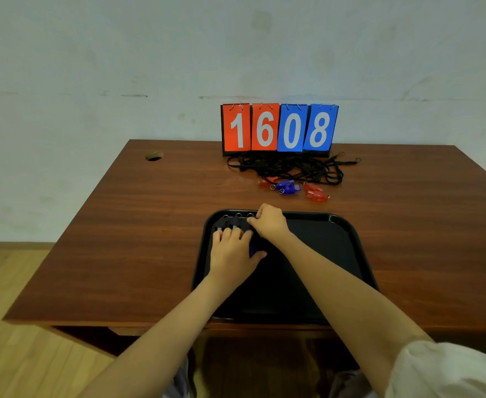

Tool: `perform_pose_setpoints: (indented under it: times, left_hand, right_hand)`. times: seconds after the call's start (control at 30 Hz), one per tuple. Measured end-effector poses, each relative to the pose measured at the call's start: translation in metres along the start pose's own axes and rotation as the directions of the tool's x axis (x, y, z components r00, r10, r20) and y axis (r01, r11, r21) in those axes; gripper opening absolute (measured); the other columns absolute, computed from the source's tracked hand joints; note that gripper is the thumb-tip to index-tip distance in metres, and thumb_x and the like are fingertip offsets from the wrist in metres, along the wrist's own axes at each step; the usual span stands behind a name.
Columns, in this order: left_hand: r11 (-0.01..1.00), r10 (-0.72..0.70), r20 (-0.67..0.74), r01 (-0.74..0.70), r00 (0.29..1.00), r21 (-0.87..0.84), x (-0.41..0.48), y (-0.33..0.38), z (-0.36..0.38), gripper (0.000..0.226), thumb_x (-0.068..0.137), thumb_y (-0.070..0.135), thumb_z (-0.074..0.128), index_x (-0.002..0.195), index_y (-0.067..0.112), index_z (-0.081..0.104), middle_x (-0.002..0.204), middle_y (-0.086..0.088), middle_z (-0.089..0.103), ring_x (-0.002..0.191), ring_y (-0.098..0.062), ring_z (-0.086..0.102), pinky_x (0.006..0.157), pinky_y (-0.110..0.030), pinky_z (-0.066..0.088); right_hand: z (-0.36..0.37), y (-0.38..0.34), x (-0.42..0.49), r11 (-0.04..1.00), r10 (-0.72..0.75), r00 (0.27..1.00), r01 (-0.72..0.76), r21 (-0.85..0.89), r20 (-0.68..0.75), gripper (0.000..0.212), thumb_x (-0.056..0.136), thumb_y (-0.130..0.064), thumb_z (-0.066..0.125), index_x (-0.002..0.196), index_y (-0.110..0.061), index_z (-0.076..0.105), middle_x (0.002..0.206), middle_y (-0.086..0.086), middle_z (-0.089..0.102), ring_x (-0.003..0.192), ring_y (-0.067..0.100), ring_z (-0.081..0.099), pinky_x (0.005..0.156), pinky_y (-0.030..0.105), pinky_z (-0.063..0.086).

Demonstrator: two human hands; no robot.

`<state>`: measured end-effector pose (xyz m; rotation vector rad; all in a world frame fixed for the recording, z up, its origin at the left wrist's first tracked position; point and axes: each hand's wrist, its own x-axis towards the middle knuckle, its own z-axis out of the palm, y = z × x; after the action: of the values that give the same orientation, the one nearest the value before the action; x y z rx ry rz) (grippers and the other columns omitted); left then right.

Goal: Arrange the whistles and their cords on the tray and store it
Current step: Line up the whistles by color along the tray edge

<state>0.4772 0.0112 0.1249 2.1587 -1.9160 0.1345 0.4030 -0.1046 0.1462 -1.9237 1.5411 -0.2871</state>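
Observation:
A black tray [330, 254] lies on the brown desk in front of me. Black whistles [230, 222] with metal rings sit in a row at its far left corner. My left hand [233, 251] rests with straight fingers on the whistles, and a blue whistle [252, 249] shows under its thumb. My right hand [269, 222] has its fingers curled on a black whistle at the right end of the row. Beyond the tray lie blue whistles [286, 187], red whistles [316, 193] and a tangle of black cords [290, 166].
A flip scoreboard [277, 127] reading 1608 stands at the desk's far edge against the wall. A cable hole [154, 156] is in the desk's far left. The wooden floor shows at the left.

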Motion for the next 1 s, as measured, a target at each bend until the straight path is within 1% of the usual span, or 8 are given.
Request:
perform_pose_setpoints:
  times: [0.07, 0.17, 0.3, 0.4, 0.53, 0.73, 0.87, 1.0]
  left_hand:
    - [1.0, -0.012, 0.028, 0.013, 1.0, -0.025, 0.0, 0.002, -0.003, 0.041, 0.072, 0.053, 0.07, 0.093, 0.017, 0.072, 0.083, -0.002, 0.069, 0.084, -0.025, 0.064, 0.087, -0.041, 0.046]
    - [0.998, -0.004, 0.079, 0.01, 0.997, -0.07, 0.0, 0.006, -0.009, 0.037, 0.088, 0.043, 0.054, 0.112, 0.016, 0.064, 0.102, -0.003, 0.065, 0.102, -0.024, 0.057, 0.094, -0.034, 0.037]
    - [0.985, -0.051, 0.168, 0.078, 0.984, -0.155, -0.002, 0.004, -0.015, 0.034, 0.091, 0.028, 0.052, 0.119, 0.011, 0.059, 0.11, -0.007, 0.06, 0.097, -0.026, 0.06, 0.078, -0.032, 0.048]
    - [0.973, -0.081, 0.211, 0.123, 0.974, -0.194, -0.004, 0.002, -0.017, 0.032, 0.089, 0.019, 0.052, 0.118, 0.008, 0.058, 0.11, -0.009, 0.058, 0.09, -0.029, 0.062, 0.071, -0.033, 0.05]
    - [0.96, -0.121, 0.205, 0.166, 0.971, -0.223, -0.006, -0.004, -0.023, 0.031, 0.087, 0.014, 0.052, 0.116, 0.005, 0.059, 0.111, -0.01, 0.058, 0.088, -0.03, 0.062, 0.07, -0.034, 0.051]
    - [0.951, -0.139, 0.136, 0.171, 0.981, -0.257, -0.007, -0.009, -0.035, 0.029, 0.087, 0.02, 0.053, 0.112, 0.008, 0.059, 0.104, -0.008, 0.058, 0.084, -0.028, 0.062, 0.064, -0.03, 0.046]
    - [0.953, -0.104, 0.071, 0.12, 0.992, -0.277, 0.002, 0.003, -0.036, 0.034, 0.087, 0.026, 0.055, 0.118, 0.011, 0.058, 0.11, -0.005, 0.06, 0.1, -0.023, 0.058, 0.073, -0.029, 0.046]
    - [0.986, -0.012, 0.035, 0.018, 0.999, -0.165, 0.023, 0.031, -0.028, 0.036, 0.087, 0.032, 0.053, 0.117, 0.013, 0.06, 0.11, -0.004, 0.064, 0.11, -0.025, 0.049, 0.092, -0.035, 0.037]
  right_hand:
    - [-0.001, 0.001, 0.001, 1.0, 0.019, 1.0, -0.019, 0.023, 0.017, 0.03, 0.089, -0.031, 0.062, 0.104, -0.006, 0.057, 0.1, 0.012, 0.067, 0.087, 0.028, 0.068, 0.079, 0.04, 0.057]
    - [-0.004, 0.001, 0.0, 0.999, 0.03, 0.999, -0.032, 0.04, 0.045, 0.025, 0.09, -0.031, 0.061, 0.092, -0.007, 0.055, 0.087, 0.011, 0.068, 0.069, 0.025, 0.07, 0.064, 0.034, 0.057]
    - [-0.001, -0.002, -0.001, 0.999, 0.02, 0.999, -0.021, 0.039, 0.029, 0.03, 0.09, -0.032, 0.061, 0.071, -0.013, 0.047, 0.068, 0.004, 0.059, 0.057, 0.021, 0.067, 0.048, 0.024, 0.046]
    - [0.003, -0.006, -0.002, 0.999, 0.016, 1.0, -0.016, 0.033, 0.023, 0.036, 0.089, -0.035, 0.061, 0.066, -0.013, 0.045, 0.065, 0.004, 0.058, 0.062, 0.024, 0.069, 0.051, 0.025, 0.048]
    - [0.004, -0.008, -0.004, 0.999, 0.013, 1.0, -0.013, 0.045, 0.015, 0.03, 0.089, -0.036, 0.062, 0.088, -0.007, 0.055, 0.085, 0.012, 0.068, 0.073, 0.028, 0.071, 0.068, 0.035, 0.056]
    - [0.002, -0.006, -0.009, 0.999, -0.005, 1.0, 0.005, 0.035, -0.011, 0.04, 0.088, -0.043, 0.061, 0.103, -0.006, 0.054, 0.094, 0.01, 0.065, 0.081, 0.027, 0.067, 0.07, 0.037, 0.056]
    - [-0.018, 0.009, -0.016, 0.998, -0.038, 0.997, 0.033, -0.059, -0.074, 0.029, 0.091, -0.037, 0.057, 0.103, -0.011, 0.054, 0.096, 0.007, 0.062, 0.087, 0.025, 0.062, 0.072, 0.036, 0.053]
    - [-0.047, 0.038, -0.024, 0.995, -0.032, 0.993, 0.02, -0.102, -0.113, 0.016, 0.092, -0.029, 0.056, 0.098, -0.014, 0.058, 0.096, 0.006, 0.066, 0.087, 0.024, 0.064, 0.079, 0.04, 0.055]
